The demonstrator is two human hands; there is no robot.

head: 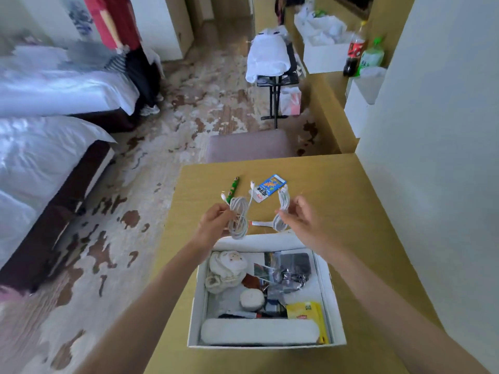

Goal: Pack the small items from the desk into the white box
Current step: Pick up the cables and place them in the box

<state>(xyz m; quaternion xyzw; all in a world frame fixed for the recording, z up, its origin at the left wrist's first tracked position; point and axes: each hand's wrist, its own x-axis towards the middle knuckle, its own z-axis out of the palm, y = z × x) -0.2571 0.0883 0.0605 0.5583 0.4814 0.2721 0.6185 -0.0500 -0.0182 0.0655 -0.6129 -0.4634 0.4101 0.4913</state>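
Observation:
The open white box [328, 287] stands on the wooden desk [351, 211] close to me, filled with several small items, among them a yellow tea carton [305, 311] and a cream pouch [226, 268]. My left hand [213, 225] grips a coiled white cable [238, 217] just above the box's far edge. My right hand [299, 220] pinches a second coiled white cable [280, 209] beside it. Behind the cables lie a blue snack packet [270, 185], a green wrapped stick [233, 188] and a small white item with a red tip [260, 224].
A padded chair [248, 145] stands at the desk's far edge. Two beds [48, 157] fill the left side, and a person in red [118, 31] stands beyond them. A luggage rack [275, 76] and a counter with bottles [359, 49] are at the back right. A wall borders the desk's right side.

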